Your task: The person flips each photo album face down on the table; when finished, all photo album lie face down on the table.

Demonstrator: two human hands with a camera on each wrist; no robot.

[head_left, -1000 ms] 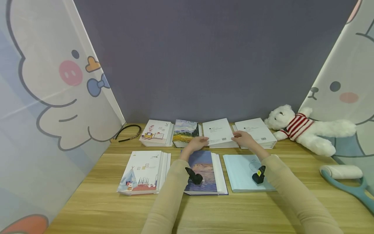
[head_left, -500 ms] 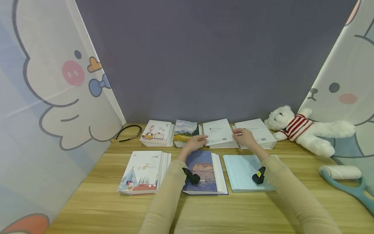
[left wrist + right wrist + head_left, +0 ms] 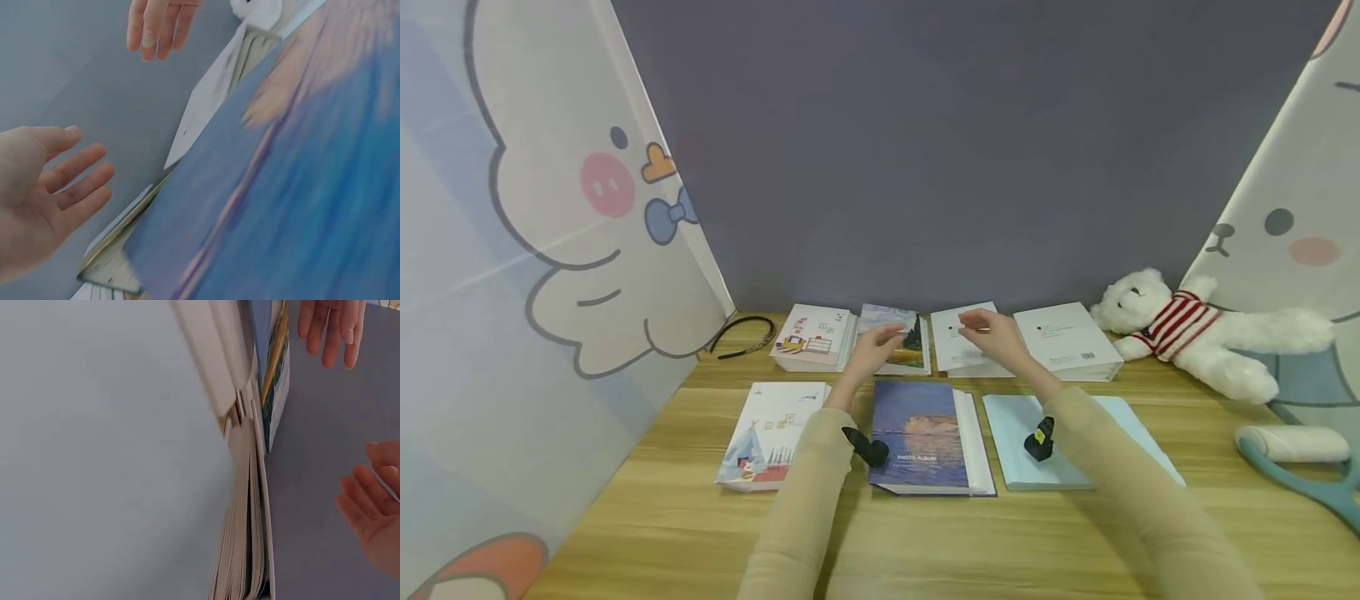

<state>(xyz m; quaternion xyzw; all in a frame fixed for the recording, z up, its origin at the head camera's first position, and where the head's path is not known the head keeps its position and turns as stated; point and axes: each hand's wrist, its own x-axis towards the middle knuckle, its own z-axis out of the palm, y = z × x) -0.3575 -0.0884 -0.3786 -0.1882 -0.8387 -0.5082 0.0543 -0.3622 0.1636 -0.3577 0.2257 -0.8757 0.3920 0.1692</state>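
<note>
My left hand (image 3: 872,350) reaches over the album with a landscape painting (image 3: 913,357), hiding part of its cover. My right hand (image 3: 996,333) is over the right part of a white album (image 3: 951,350) in the back row. Neither hand holds anything. In the left wrist view, the fingers of my left hand (image 3: 37,194) are spread, with my right hand (image 3: 164,25) at the top. The right wrist view shows the palm of my right hand (image 3: 375,512) and loosely bent fingers. Below the hands lie a blue photo album (image 3: 917,433) and a light blue album (image 3: 1011,437).
Another white album (image 3: 1067,337) lies at the back right, beside a white teddy bear (image 3: 1187,321). White albums with drawings (image 3: 808,337) and with a tent (image 3: 767,429) lie left. A black headband (image 3: 741,335) is behind, a lint roller (image 3: 1296,443) far right.
Both hands have left the edges of the white back-row album and moved left and up. The left hand is now over the painting album. The whole head view has shifted slightly.
</note>
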